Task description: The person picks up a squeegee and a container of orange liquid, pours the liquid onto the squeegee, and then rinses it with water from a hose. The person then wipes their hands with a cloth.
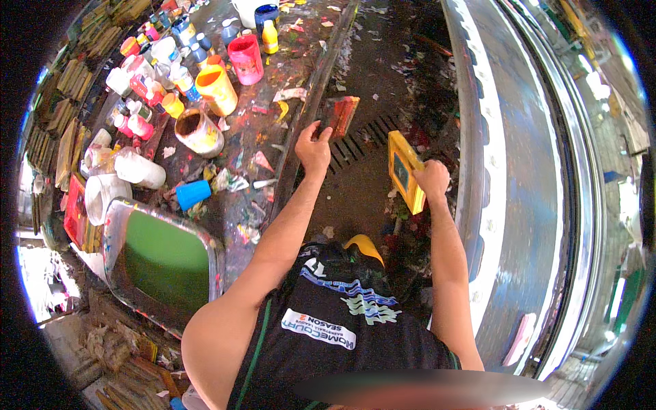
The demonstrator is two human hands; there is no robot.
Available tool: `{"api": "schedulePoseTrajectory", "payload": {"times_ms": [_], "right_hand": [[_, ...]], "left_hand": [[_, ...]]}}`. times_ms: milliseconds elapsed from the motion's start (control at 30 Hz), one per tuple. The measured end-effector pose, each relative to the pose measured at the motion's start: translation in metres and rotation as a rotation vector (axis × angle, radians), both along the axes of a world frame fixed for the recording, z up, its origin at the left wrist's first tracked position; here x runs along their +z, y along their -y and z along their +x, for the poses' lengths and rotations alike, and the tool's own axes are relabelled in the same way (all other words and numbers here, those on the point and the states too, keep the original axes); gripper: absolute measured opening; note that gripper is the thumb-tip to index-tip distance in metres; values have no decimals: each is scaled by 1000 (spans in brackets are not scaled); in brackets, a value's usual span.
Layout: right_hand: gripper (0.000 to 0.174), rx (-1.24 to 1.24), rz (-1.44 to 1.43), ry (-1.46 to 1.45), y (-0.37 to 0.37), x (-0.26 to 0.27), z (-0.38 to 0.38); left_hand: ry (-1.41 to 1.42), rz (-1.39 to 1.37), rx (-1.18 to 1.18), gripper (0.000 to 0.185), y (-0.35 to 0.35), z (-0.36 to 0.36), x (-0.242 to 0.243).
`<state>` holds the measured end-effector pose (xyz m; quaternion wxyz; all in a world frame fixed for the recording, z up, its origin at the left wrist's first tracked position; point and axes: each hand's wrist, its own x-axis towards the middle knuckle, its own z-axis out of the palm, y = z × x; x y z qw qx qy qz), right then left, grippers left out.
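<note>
My left hand (313, 151) grips a flat, paint-stained red and dark piece (342, 117) by its near edge, fingers and thumb pinching it. It could be a squeegee or a small frame; the picture does not settle which. In my right hand (433, 179) is a small yellow-stained frame (407, 171) with a dark panel in its middle, apparently a printing screen. That frame is held upright and tilted, in the air over the floor. The two held pieces are apart from each other.
To the left, a paint-stained table (266, 128) carries several ink containers, among them a pink-red tub (245, 59), an orange tub (217, 89) and a blue cup (193, 195). A basin of green liquid (166, 261) stands nearer. Along the right runs a long bench (523, 179).
</note>
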<state>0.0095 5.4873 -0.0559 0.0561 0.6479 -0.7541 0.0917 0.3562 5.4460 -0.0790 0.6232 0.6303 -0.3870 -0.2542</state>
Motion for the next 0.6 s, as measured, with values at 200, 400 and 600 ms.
{"api": "schedulePoseTrajectory", "payload": {"times_ms": [200, 400, 600], "right_hand": [[54, -252, -17, 300, 154, 3, -38], [55, -287, -54, 663, 327, 25, -103], [43, -223, -143, 1362, 467, 44, -116]], "left_hand": [[213, -253, 94, 36, 116, 26, 23], [486, -384, 175, 31, 240, 35, 81], [565, -253, 293, 33, 303, 43, 99]]}}
